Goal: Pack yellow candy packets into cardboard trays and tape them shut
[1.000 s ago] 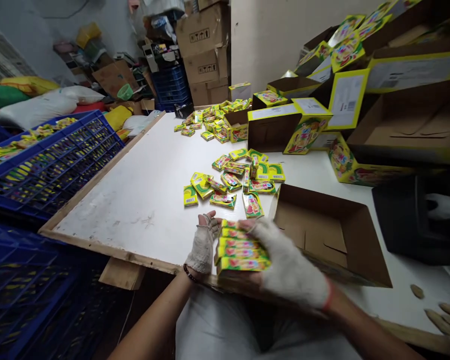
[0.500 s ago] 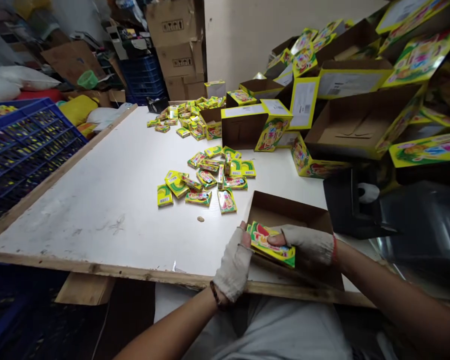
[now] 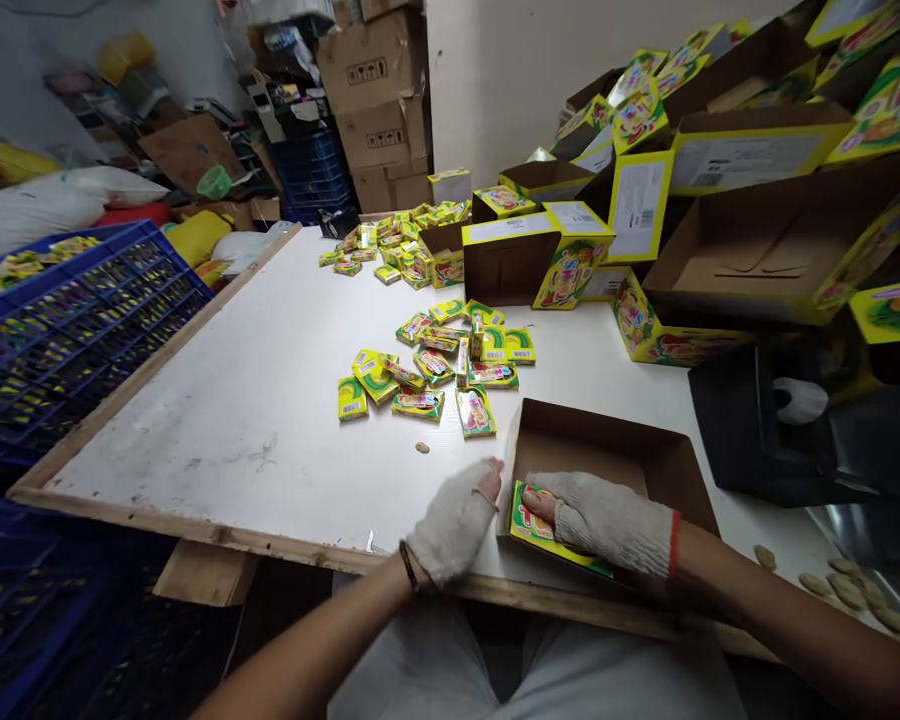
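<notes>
Tall brown cartons (image 3: 382, 100) stand by the back wall, behind a big white table (image 3: 217, 400) with a wooden edge. Blue crates (image 3: 90, 330) full of yellow and green things sit along the left side. Two hands in pale gloves (the finger ends poke out bare) are at the near edge. The right hand (image 3: 607, 515) is down inside an open box (image 3: 604, 435), with its thumb on top of some bright packs (image 3: 532, 512). It holds them against the near side, at the left end of the box. The left hand (image 3: 454, 525) is just outside the box's left wall, fingers close together; I can't tell if it touches the wall. More small packs (image 3: 427, 360) lie in a messy heap past the hands, and another heap (image 3: 412, 235) is farther back. Big yellow boxes (image 3: 765, 250) are piled up on the right. One little tan bit (image 3: 422, 448) lies near the closer heap.
</notes>
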`<state>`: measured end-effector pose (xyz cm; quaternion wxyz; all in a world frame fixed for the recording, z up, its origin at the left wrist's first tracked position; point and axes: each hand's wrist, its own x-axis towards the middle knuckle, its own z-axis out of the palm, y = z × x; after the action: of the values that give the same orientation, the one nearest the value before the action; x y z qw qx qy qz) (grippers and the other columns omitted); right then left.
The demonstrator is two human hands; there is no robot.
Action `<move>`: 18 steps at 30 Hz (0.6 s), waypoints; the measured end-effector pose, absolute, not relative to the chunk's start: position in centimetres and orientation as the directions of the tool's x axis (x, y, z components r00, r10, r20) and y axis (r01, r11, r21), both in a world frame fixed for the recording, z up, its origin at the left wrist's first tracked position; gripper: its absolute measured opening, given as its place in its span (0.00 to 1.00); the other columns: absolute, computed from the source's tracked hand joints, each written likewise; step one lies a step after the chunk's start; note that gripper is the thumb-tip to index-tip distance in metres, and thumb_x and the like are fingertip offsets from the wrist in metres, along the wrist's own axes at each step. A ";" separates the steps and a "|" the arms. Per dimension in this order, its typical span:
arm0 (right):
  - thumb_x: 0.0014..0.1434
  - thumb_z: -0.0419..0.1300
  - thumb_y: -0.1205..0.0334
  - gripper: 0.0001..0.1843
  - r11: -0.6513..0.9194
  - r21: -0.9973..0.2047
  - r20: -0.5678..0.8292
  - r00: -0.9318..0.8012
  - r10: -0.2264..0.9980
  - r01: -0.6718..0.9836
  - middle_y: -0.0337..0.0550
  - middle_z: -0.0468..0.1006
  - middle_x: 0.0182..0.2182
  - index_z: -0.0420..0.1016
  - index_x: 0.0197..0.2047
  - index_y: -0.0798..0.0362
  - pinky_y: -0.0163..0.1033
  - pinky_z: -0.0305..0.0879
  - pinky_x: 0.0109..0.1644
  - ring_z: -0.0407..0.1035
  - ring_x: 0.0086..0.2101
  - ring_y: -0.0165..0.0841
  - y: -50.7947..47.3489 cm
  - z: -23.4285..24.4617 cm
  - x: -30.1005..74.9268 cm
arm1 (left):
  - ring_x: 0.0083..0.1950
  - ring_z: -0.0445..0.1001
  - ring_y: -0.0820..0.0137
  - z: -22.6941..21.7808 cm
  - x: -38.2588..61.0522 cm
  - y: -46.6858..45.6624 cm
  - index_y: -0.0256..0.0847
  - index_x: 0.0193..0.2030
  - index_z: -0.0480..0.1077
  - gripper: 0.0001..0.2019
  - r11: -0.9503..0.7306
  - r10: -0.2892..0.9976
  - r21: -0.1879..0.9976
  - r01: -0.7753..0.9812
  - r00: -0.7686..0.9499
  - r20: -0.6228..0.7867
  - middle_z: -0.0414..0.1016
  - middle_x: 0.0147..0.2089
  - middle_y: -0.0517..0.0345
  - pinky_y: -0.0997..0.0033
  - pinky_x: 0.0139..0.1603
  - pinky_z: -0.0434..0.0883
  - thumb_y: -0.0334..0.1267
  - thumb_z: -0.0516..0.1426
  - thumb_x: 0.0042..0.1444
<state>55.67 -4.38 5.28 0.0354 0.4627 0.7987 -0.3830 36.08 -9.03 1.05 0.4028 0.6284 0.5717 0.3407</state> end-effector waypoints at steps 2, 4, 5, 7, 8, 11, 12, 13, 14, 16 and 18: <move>0.67 0.45 0.42 0.24 0.291 -0.542 -0.438 -0.561 0.703 0.788 0.43 0.76 0.29 0.70 0.32 0.50 0.39 0.59 0.34 0.67 0.29 0.36 -4.4 5.2 55.6 | 0.64 0.67 0.60 1.5 33.4 -5.3 0.43 0.60 0.70 0.21 -0.133 0.991 0.634 0.762 0.080 0.112 0.72 0.62 0.48 0.55 0.69 0.62 0.33 0.50 0.62; 0.66 0.46 0.40 0.25 0.278 -0.563 -0.433 -0.565 0.703 0.778 0.44 0.77 0.30 0.70 0.32 0.50 0.40 0.61 0.36 0.68 0.30 0.36 -4.4 5.2 55.7 | 0.62 0.67 0.56 2.1 30.6 -1.6 0.42 0.56 0.71 0.20 -0.137 0.990 0.346 0.928 0.116 0.081 0.73 0.59 0.46 0.52 0.66 0.63 0.29 0.54 0.57; 0.65 0.46 0.39 0.26 0.260 -0.587 -0.436 -0.570 0.696 0.767 0.44 0.77 0.30 0.70 0.32 0.50 0.41 0.63 0.36 0.69 0.30 0.37 -4.3 5.3 55.8 | 0.62 0.67 0.54 2.4 29.4 -0.1 0.41 0.55 0.71 0.20 -0.135 0.991 0.286 0.949 0.121 0.066 0.73 0.58 0.45 0.51 0.64 0.63 0.28 0.56 0.55; 0.62 0.48 0.36 0.26 0.229 -0.651 -0.442 -0.607 0.661 0.724 0.45 0.78 0.32 0.72 0.35 0.50 0.42 0.67 0.38 0.71 0.33 0.40 -3.8 5.7 56.3 | 0.59 0.68 0.50 3.0 27.5 1.8 0.39 0.53 0.72 0.20 -0.127 0.992 0.241 0.962 0.124 0.030 0.74 0.55 0.42 0.49 0.61 0.64 0.30 0.60 0.52; 0.60 0.50 0.35 0.27 0.225 -0.683 -0.427 -0.630 0.648 0.695 0.47 0.79 0.34 0.74 0.38 0.50 0.43 0.69 0.40 0.73 0.36 0.41 -3.5 6.2 56.7 | 0.58 0.69 0.49 3.4 27.0 2.1 0.38 0.51 0.72 0.19 -0.120 0.993 0.220 0.968 0.119 0.018 0.74 0.53 0.41 0.48 0.59 0.65 0.31 0.61 0.51; 0.55 0.56 0.38 0.30 0.257 -0.736 -0.298 -0.640 0.708 0.627 0.50 0.80 0.43 0.75 0.49 0.52 0.47 0.70 0.47 0.74 0.45 0.46 -2.2 8.9 57.8 | 0.55 0.70 0.48 5.0 27.3 1.0 0.38 0.51 0.72 0.19 -0.114 0.993 0.172 0.978 0.109 0.040 0.74 0.51 0.42 0.47 0.58 0.64 0.35 0.62 0.51; 0.55 0.57 0.40 0.30 0.272 -0.736 -0.237 -0.612 0.754 0.620 0.49 0.79 0.45 0.75 0.51 0.53 0.47 0.70 0.48 0.73 0.46 0.46 -1.9 10.2 58.0 | 0.55 0.69 0.49 5.8 28.0 0.1 0.39 0.53 0.70 0.21 -0.140 0.988 0.164 0.976 0.127 0.087 0.74 0.51 0.43 0.47 0.58 0.64 0.36 0.62 0.52; 0.55 0.56 0.41 0.28 0.280 -0.730 -0.177 -0.569 0.803 0.623 0.48 0.79 0.44 0.75 0.50 0.53 0.46 0.70 0.48 0.73 0.45 0.44 -1.6 11.7 58.0 | 0.55 0.69 0.50 6.7 28.9 -0.8 0.39 0.57 0.68 0.24 -0.189 0.974 0.159 0.969 0.165 0.154 0.74 0.51 0.44 0.48 0.59 0.63 0.37 0.61 0.52; 0.56 0.56 0.43 0.26 0.287 -0.719 -0.124 -0.523 0.843 0.633 0.47 0.79 0.42 0.74 0.49 0.54 0.44 0.70 0.46 0.73 0.43 0.42 -1.3 13.1 57.9 | 0.56 0.69 0.51 7.8 30.1 -1.7 0.39 0.61 0.65 0.27 -0.263 0.947 0.152 0.953 0.224 0.230 0.73 0.52 0.45 0.49 0.60 0.63 0.38 0.61 0.52; 0.57 0.56 0.47 0.22 0.319 -0.677 -0.039 -0.465 0.884 0.664 0.43 0.78 0.36 0.74 0.47 0.54 0.40 0.68 0.42 0.71 0.38 0.37 -0.9 15.8 57.2 | 0.57 0.69 0.52 9.9 32.9 -3.4 0.40 0.66 0.60 0.33 -0.455 0.849 0.131 0.881 0.385 0.362 0.73 0.53 0.46 0.49 0.61 0.63 0.37 0.60 0.52; 0.55 0.58 0.53 0.15 0.370 -0.618 -0.067 -0.516 0.854 0.693 0.39 0.77 0.32 0.76 0.41 0.54 0.37 0.66 0.39 0.69 0.34 0.34 -0.7 17.9 56.6 | 0.57 0.69 0.54 11.4 35.5 -4.7 0.42 0.69 0.55 0.34 -0.617 0.740 0.117 0.778 0.523 0.423 0.73 0.54 0.47 0.48 0.63 0.62 0.35 0.58 0.55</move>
<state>56.62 -0.70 17.94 -0.1337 0.4735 0.8169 -0.3010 35.53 -4.68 11.45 -0.0432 0.8716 0.4353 0.2211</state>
